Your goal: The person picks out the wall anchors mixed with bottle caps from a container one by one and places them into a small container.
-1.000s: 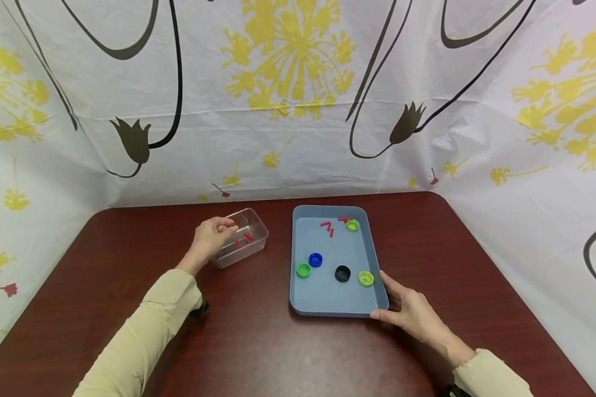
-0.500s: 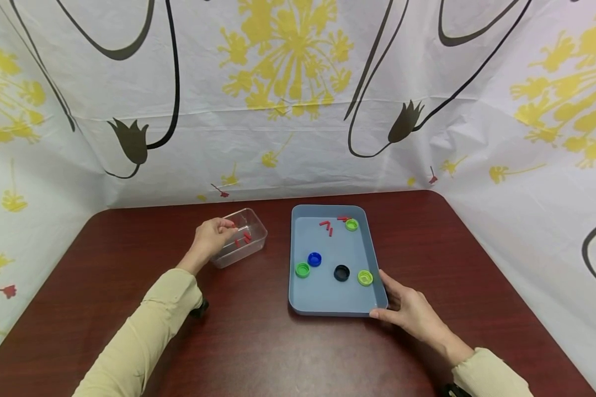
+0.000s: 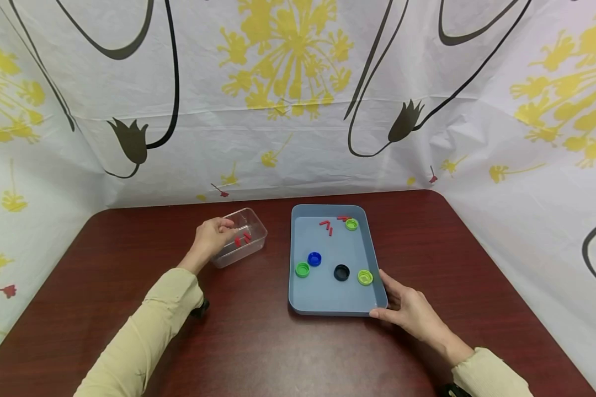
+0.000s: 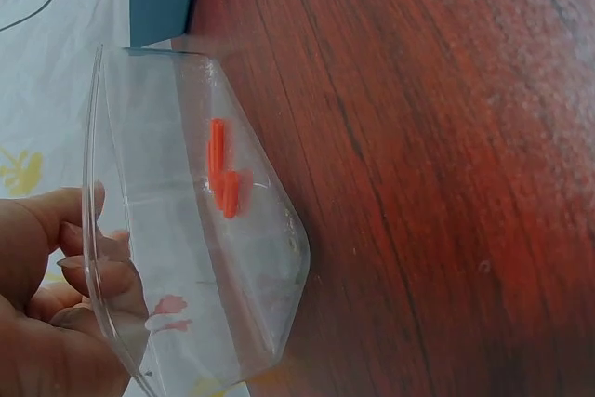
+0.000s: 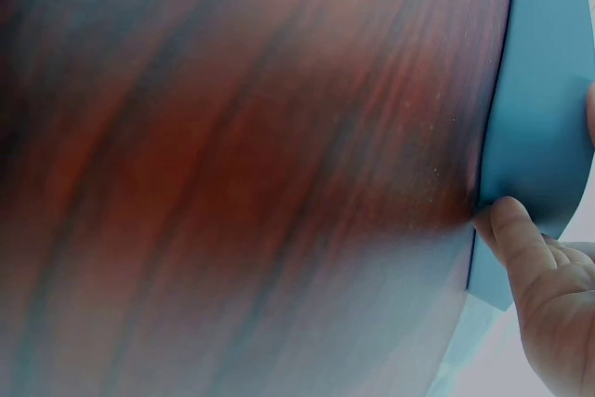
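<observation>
Nearest me on the red-brown table (image 3: 258, 353), my right hand (image 3: 414, 314) grips the near right corner of the blue-grey tray (image 3: 328, 304), thumb at the near edge and fingers along the side wall. Inside that end sit a lime cap (image 3: 365, 277), a black ring (image 3: 341, 272), a green cap (image 3: 302, 269) and, just beyond the green one, a blue cap (image 3: 314, 258), all well short of the far wall.

A little farther off, my left hand (image 3: 211, 237) is over the clear box (image 3: 240, 255), which stands to the left of the tray, apart from it. Its fingers are loosely bent, thumb and forefinger close together, and I see no piece between them.

I'd judge the work partway: a few red pieces (image 3: 246, 236) are left on the box's floor, while several loose red ones (image 3: 330, 231) lie scattered near the tray's far end, by another lime cap (image 3: 351, 224). They look short, slim and stick-like, bright and plain; two in the box lie against each other. Behind everything hangs the flowered cloth (image 3: 203, 154)
</observation>
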{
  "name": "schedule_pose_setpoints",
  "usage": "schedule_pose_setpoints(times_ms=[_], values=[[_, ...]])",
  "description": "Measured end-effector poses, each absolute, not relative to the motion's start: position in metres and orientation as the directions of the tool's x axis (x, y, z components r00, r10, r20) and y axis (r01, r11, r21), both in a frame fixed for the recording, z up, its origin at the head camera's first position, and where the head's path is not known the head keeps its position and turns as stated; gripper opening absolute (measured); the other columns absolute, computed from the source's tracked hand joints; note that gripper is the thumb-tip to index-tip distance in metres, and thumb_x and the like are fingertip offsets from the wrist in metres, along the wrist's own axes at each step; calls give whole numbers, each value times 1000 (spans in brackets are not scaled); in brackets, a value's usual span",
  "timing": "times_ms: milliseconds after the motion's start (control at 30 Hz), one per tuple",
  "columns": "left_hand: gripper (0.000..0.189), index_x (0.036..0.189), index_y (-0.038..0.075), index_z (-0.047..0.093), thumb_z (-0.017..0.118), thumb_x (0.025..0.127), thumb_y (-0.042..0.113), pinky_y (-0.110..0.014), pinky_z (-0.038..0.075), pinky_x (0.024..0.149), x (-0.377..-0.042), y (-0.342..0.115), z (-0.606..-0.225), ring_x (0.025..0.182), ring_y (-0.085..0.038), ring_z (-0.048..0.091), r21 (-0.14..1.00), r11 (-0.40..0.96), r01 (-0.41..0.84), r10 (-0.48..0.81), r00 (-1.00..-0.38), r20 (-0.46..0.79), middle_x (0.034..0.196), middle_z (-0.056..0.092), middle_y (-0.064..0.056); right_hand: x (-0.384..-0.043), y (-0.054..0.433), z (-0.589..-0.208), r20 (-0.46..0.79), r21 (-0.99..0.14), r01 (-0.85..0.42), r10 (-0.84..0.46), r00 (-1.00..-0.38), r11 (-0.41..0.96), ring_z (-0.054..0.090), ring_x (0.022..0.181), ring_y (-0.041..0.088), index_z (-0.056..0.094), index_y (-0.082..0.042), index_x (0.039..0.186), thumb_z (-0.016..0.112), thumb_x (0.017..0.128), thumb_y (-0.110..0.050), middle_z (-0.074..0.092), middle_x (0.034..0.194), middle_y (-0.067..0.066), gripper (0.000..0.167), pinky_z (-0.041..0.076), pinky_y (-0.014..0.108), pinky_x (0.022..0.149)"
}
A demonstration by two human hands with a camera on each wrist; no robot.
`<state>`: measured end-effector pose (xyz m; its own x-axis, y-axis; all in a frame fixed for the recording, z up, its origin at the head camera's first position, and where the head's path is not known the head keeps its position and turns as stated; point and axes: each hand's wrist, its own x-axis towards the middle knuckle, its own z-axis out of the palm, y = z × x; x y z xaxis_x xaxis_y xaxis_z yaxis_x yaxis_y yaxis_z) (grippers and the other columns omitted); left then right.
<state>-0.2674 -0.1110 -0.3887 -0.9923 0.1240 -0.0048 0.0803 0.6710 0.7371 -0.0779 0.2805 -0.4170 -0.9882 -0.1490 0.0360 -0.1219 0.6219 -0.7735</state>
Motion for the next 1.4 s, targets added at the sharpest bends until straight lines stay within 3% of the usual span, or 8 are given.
schedule_pose_setpoints(times_ms=[100, 267, 367, 533, 733, 1000, 1400], values=[[34, 114, -1, 62, 63, 89, 21, -23, 42, 61, -267, -108, -389, 78, -19, 57, 746, 662, 73, 121, -993, -10, 96, 66, -16, -78, 280, -417, 35, -770, -121, -147, -989, 627, 54, 115, 42, 28, 7, 143, 79, 74, -25, 41, 138, 31, 91, 54, 30, 78], [33, 114, 0, 63, 64, 89, 22, -23, 35, 50, -267, -94, -386, 57, -10, 46, 790, 606, 92, 146, -989, 3, 80, 63, -11, -78, 281, -417, 37, -762, -124, -148, -988, 635, 55, 114, 41, 28, 8, 143, 79, 74, -25, 41, 138, 31, 92, 54, 30, 78], [32, 113, 2, 64, 64, 89, 22, -23, 34, 48, -266, -81, -384, 52, -8, 43, 808, 579, 110, 169, -985, 13, 74, 61, -8, -78, 280, -417, 34, -767, -120, -147, -989, 630, 54, 115, 41, 28, 7, 144, 79, 74, -23, 41, 139, 30, 91, 54, 30, 78], [33, 113, 2, 65, 65, 88, 24, -24, 42, 60, -266, -55, -384, 67, -13, 51, 828, 545, 135, 214, -977, 18, 78, 60, -5, -78, 281, -415, 27, -776, -111, -143, -989, 621, 53, 116, 42, 27, 7, 144, 78, 75, -23, 40, 139, 31, 91, 54, 30, 78], [30, 109, 3, 66, 68, 87, 23, -24, 43, 67, -266, -23, -387, 78, -18, 53, 871, 475, 128, 250, -968, 6, 81, 58, -4, -78, 281, -415, 23, -777, -108, -144, -989, 620, 53, 116, 42, 27, 7, 144, 77, 76, -24, 40, 139, 31, 90, 54, 30, 78], [29, 111, 3, 66, 68, 87, 19, -23, 42, 65, -271, 8, -390, 73, -14, 49, 890, 434, 139, 338, -941, -18, 74, 51, 0, -79, 281, -418, 26, -783, -111, -147, -989, 611, 54, 116, 41, 27, 4, 145, 78, 75, -24, 42, 139, 29, 91, 54, 30, 79], [28, 111, 5, 66, 68, 87, 21, -24, 39, 63, -287, 50, -393, 75, -15, 46, 863, 467, 191, 474, -878, -62, 80, 54, -2, -78, 282, -417, 63, -785, -154, -170, -983, 601, 55, 114, 41, 28, 6, 144, 77, 76, -22, 42, 138, 31, 89, 54, 30, 77]])
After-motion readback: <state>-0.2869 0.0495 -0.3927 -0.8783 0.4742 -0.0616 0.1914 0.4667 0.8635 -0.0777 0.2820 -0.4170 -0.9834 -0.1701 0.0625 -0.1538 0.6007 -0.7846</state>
